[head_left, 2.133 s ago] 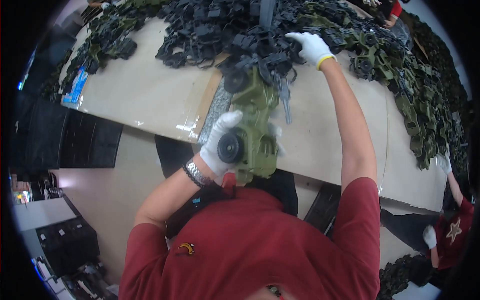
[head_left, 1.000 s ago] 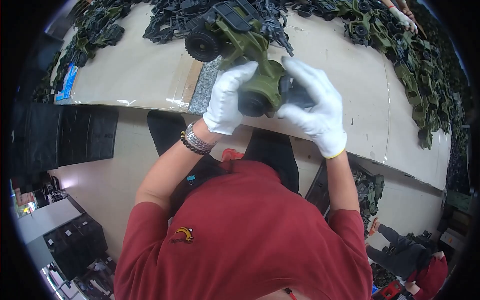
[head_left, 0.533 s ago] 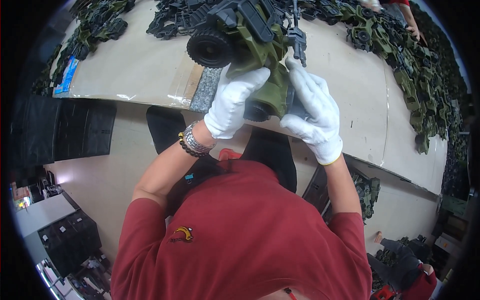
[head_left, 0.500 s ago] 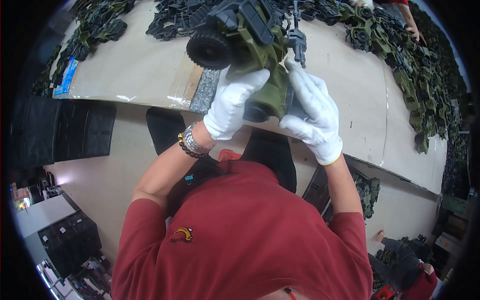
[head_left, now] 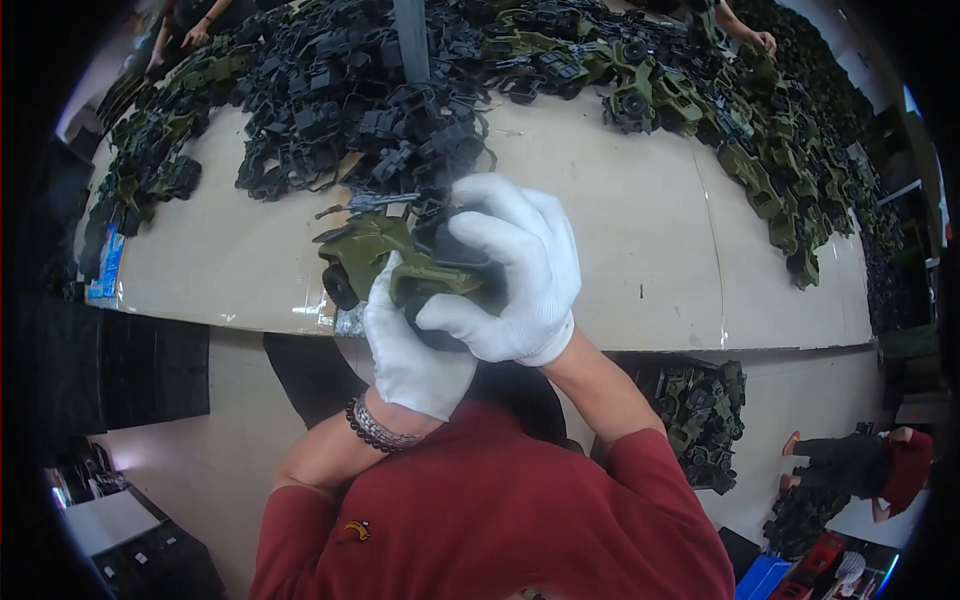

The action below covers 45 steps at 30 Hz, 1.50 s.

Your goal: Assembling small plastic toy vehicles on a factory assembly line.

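Observation:
A green toy military jeep [head_left: 372, 240] with black wheels is held just above the near edge of the table [head_left: 620, 250]. My left hand [head_left: 412, 360], in a white glove, grips it from below, with the thumb up along its green side. My right hand [head_left: 525, 270], also gloved, curls over the jeep's dark rear end, hiding most of that part. A small grey toy gun [head_left: 385, 200] shows at the top of the jeep, near the heap of black parts. Whatever the right fingertips press on is hidden.
A large heap of black plastic parts [head_left: 340, 110] lies across the table. Green toy vehicles pile up along the left [head_left: 150, 160] and right [head_left: 770, 190] sides. Co-workers' hands show at far left [head_left: 197, 36] and far right [head_left: 764, 42]. A filled crate [head_left: 700, 420] sits below the edge.
The jeep has come down and turned, so its front now points left. My right hand has shifted from its right side to over its rear. The view takes in more of the table.

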Available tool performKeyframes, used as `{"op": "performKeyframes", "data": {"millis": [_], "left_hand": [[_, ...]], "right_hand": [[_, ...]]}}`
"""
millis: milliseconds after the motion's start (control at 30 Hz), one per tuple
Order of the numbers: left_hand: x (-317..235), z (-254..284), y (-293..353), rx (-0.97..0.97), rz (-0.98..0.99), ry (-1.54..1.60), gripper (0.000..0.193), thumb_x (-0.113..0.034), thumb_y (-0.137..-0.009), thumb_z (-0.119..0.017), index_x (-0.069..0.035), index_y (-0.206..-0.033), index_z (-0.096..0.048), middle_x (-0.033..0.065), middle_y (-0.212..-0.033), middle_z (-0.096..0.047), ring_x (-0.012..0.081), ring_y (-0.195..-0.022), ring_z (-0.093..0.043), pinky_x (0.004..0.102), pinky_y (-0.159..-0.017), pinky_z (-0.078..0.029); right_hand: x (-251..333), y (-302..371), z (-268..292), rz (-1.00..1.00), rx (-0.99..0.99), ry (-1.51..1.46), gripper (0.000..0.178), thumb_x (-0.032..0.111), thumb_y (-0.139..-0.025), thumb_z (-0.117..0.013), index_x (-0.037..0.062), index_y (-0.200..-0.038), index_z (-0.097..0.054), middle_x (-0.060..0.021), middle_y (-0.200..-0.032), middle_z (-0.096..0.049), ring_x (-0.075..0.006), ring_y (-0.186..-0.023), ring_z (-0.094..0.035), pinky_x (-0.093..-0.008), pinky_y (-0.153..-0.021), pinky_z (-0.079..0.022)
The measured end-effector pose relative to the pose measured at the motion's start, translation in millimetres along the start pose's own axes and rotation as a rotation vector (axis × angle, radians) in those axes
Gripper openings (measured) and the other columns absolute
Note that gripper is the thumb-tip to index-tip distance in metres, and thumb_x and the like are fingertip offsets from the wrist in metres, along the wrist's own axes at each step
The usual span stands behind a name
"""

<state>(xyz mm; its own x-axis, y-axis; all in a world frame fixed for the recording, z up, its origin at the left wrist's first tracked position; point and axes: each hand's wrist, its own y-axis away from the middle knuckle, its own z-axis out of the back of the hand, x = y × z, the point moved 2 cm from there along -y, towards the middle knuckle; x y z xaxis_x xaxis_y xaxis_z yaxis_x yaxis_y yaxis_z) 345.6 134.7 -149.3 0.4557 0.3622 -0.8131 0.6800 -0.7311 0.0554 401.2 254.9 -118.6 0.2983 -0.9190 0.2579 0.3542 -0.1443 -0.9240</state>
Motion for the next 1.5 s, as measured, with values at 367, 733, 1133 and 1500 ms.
{"op": "performKeyframes", "data": {"millis": [367,733,1133,1500], "left_hand": [[-105,88,-97,-0.343,0.113,0.052,0.037,-0.042,-0.101,-0.054,-0.01,-0.118,-0.059,0.0104,-0.12,-0.06,0.0252,-0.109,-0.06,0.0556,-0.092,-0.052],[-167,151,-181,-0.419,-0.35,-0.2,0.064,-0.032,-0.093,-0.068,0.001,-0.142,-0.044,0.0195,-0.149,-0.039,0.0366,-0.141,-0.036,0.0568,-0.11,-0.038],[-62,30,-138,0.633,-0.029,-0.762,0.062,-0.051,-0.097,-0.057,-0.003,-0.136,-0.058,0.0111,-0.132,-0.061,0.0184,-0.127,-0.054,0.0339,-0.102,-0.045],[-40,46,-49,0.713,0.625,-0.453,0.068,-0.016,-0.078,-0.08,0.002,-0.136,-0.052,0.0131,-0.128,-0.064,0.018,-0.114,-0.062,0.0323,-0.101,-0.048]], "right_hand": [[-163,-8,46,-0.378,0.009,0.561,0.087,0.049,-0.068,-0.086,0.0058,-0.135,-0.051,-0.0221,-0.145,-0.046,-0.0407,-0.129,-0.045,-0.0482,-0.109,-0.036],[-369,54,122,-1.031,-0.153,0.4,0.072,0.048,-0.08,-0.076,0.0029,-0.134,-0.06,-0.0174,-0.118,-0.068,-0.0291,-0.109,-0.065,-0.0367,-0.096,-0.05],[-114,-34,116,-0.936,0.867,-0.515,0.05,0.028,-0.073,-0.078,-0.0009,-0.114,-0.071,-0.0081,-0.105,-0.072,-0.015,-0.095,-0.066,-0.0284,-0.089,-0.05],[-107,-64,5,-0.821,1.234,-0.526,0.046,0.042,-0.09,-0.066,0.0063,-0.119,-0.068,-0.0004,-0.104,-0.069,-0.0084,-0.085,-0.062,-0.0218,-0.063,-0.046]]}}
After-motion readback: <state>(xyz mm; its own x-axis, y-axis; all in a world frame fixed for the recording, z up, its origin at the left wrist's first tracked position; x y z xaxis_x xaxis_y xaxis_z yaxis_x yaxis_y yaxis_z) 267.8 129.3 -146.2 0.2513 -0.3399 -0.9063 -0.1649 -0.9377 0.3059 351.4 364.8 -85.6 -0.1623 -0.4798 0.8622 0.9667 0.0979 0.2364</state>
